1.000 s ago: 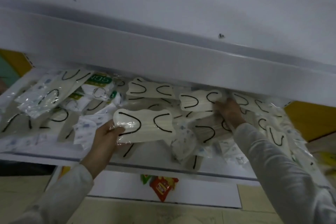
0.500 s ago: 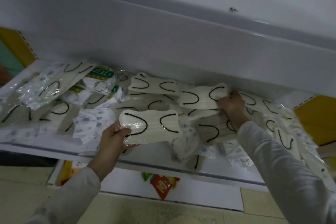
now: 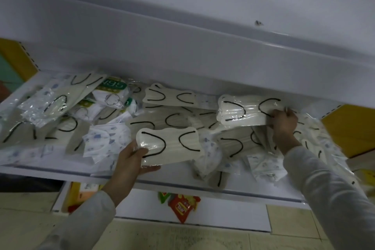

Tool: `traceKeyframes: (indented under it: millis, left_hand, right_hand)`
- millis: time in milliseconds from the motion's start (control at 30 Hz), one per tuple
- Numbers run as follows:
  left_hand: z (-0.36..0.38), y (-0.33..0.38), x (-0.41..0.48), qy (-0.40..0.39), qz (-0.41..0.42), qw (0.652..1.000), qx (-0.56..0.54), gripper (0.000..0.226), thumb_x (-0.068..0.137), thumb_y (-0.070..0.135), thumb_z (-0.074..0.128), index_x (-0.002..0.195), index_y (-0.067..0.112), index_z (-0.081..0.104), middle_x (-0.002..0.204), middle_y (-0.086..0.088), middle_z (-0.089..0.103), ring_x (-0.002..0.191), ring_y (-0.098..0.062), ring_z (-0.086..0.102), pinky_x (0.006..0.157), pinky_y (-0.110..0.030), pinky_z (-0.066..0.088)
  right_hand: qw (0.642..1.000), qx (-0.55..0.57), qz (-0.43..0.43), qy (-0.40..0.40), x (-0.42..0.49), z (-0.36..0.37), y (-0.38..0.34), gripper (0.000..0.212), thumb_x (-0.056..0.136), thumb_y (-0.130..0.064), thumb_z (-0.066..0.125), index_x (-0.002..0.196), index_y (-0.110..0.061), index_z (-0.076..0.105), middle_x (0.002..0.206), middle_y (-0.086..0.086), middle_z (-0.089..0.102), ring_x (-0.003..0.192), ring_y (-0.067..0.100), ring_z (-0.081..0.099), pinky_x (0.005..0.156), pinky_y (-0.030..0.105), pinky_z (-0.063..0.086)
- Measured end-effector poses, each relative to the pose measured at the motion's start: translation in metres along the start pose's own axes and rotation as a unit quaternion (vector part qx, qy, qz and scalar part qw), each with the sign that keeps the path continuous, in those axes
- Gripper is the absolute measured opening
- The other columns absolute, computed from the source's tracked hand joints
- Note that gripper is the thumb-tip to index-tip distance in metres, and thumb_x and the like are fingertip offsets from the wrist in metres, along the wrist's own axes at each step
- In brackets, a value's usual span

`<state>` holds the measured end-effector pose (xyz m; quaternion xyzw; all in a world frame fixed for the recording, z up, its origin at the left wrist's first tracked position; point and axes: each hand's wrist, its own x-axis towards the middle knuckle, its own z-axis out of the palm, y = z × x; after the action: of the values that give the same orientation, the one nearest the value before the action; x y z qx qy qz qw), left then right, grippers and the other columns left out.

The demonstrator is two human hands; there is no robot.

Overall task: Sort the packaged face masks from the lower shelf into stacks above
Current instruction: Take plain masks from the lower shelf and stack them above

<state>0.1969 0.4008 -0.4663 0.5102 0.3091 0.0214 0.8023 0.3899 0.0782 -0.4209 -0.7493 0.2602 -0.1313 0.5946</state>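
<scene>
A red crinkled plastic snack packet (image 3: 183, 207) shows against the white base board (image 3: 223, 215), with a green packet corner (image 3: 163, 197) just beside it. Orange and yellow packets (image 3: 85, 193) sit at lower left. A yellow side panel (image 3: 353, 128) stands at right, over a pale tiled floor (image 3: 182, 237).

Left hand (image 3: 133, 158) w/ 1 mask pack (image 3: 174, 148), right hand (image 3: 284, 121) w/ 1 other pack (image 3: 241, 111). Shelf (image 3: 60, 172): lots more, can't count. 1 red bag (image 3: 182, 207).

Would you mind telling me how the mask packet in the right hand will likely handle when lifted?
Probably light: the right hand holds the packet by one end. Likely semi-stiff: it barely droops, nor does the second packet in the left hand. Being glossy, it may slip.
</scene>
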Motion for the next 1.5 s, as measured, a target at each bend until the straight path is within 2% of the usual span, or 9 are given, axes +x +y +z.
traceKeyframes:
  millis: [433,567,767,933,1033,1167,1300,1400,1500]
  left_hand:
    - [0.049,0.026,-0.027,-0.101,-0.033,0.994,-0.022,0.032,0.089,0.038,0.059,0.115,0.019,0.059,0.107,-0.006,0.068,0.097,-0.029,0.065,0.072,-0.052,0.057]
    - [0.031,0.041,-0.032,-0.097,0.040,0.992,0.076,0.056,0.057,0.039,0.085,0.107,0.023,0.066,0.112,-0.010,0.068,0.108,-0.035,0.062,0.087,-0.063,0.047]
    - [0.016,0.114,-0.112,-0.220,0.075,0.957,0.172,0.067,0.048,0.038,0.085,0.108,0.014,0.066,0.108,-0.007,0.071,0.107,-0.031,0.063,0.095,-0.052,0.047]
    - [0.001,0.188,-0.199,-0.302,0.144,0.904,0.268,0.013,0.067,0.013,0.077,0.080,0.016,0.077,0.090,-0.003,0.075,0.085,-0.011,0.070,0.073,-0.016,0.053]
    - [0.017,0.256,-0.238,-0.289,0.248,0.881,0.282,0.015,0.070,0.006,0.073,0.069,0.021,0.077,0.077,0.006,0.074,0.072,-0.003,0.069,0.063,-0.010,0.050]
    - [0.059,0.321,-0.242,-0.211,0.354,0.859,0.304,0.014,0.082,-0.001,0.065,0.070,0.005,0.065,0.048,0.020,0.056,0.051,0.006,0.056,0.057,-0.008,0.045]
    - [0.069,0.331,-0.202,-0.140,0.364,0.884,0.258,0.017,0.078,0.005,0.072,0.084,0.018,0.063,0.076,0.005,0.060,0.073,-0.006,0.059,0.075,-0.018,0.050]
    - [0.065,0.319,-0.179,-0.111,0.357,0.884,0.280,0.024,0.079,-0.007,0.066,0.073,0.015,0.058,0.063,0.007,0.056,0.054,0.006,0.053,0.059,-0.004,0.041]
    - [0.065,0.306,-0.167,-0.090,0.351,0.886,0.289,0.028,0.080,-0.012,0.060,0.077,0.016,0.058,0.062,0.003,0.050,0.050,0.004,0.047,0.053,-0.006,0.039]
  right_hand:
    - [0.960,0.027,0.046,-0.274,-0.126,0.009,-0.016,0.020,0.084,0.002,0.055,0.073,-0.014,0.056,0.054,-0.007,0.055,0.047,0.004,0.052,0.040,0.020,0.040]
    - [0.956,-0.009,0.007,-0.293,-0.153,0.002,-0.025,0.007,0.082,-0.004,0.063,0.086,-0.009,0.061,0.076,0.003,0.064,0.073,0.019,0.061,0.064,0.030,0.049]
    - [0.911,0.030,0.053,-0.408,-0.187,-0.052,-0.067,0.068,0.054,-0.024,0.083,0.116,-0.017,0.057,0.114,0.009,0.064,0.108,0.030,0.061,0.093,0.041,0.050]
    - [0.878,0.020,-0.117,-0.464,-0.257,-0.122,-0.123,0.047,0.054,-0.038,0.088,0.094,-0.021,0.073,0.102,0.013,0.066,0.073,0.021,0.061,0.070,0.028,0.051]
    - [0.858,0.063,-0.257,-0.441,-0.281,-0.146,-0.202,0.010,0.066,-0.022,0.081,0.073,-0.021,0.073,0.075,-0.001,0.070,0.067,0.010,0.065,0.062,0.019,0.051]
    - [0.865,0.101,-0.359,-0.336,-0.267,-0.139,-0.288,0.018,0.074,-0.004,0.072,0.087,-0.015,0.066,0.081,-0.006,0.069,0.075,0.009,0.064,0.066,0.021,0.053]
    - [0.889,0.133,-0.290,-0.328,-0.236,-0.110,-0.302,0.032,0.076,0.005,0.071,0.099,-0.016,0.064,0.093,-0.003,0.069,0.086,0.011,0.066,0.072,0.022,0.054]
    - [0.906,0.120,-0.189,-0.359,-0.215,-0.092,-0.288,0.045,0.074,0.006,0.071,0.110,-0.020,0.064,0.110,0.015,0.068,0.102,0.026,0.064,0.089,0.036,0.052]
    - [0.918,0.107,-0.099,-0.370,-0.208,-0.087,-0.280,0.041,0.075,0.007,0.064,0.112,-0.011,0.063,0.112,0.019,0.065,0.094,0.026,0.064,0.076,0.031,0.053]
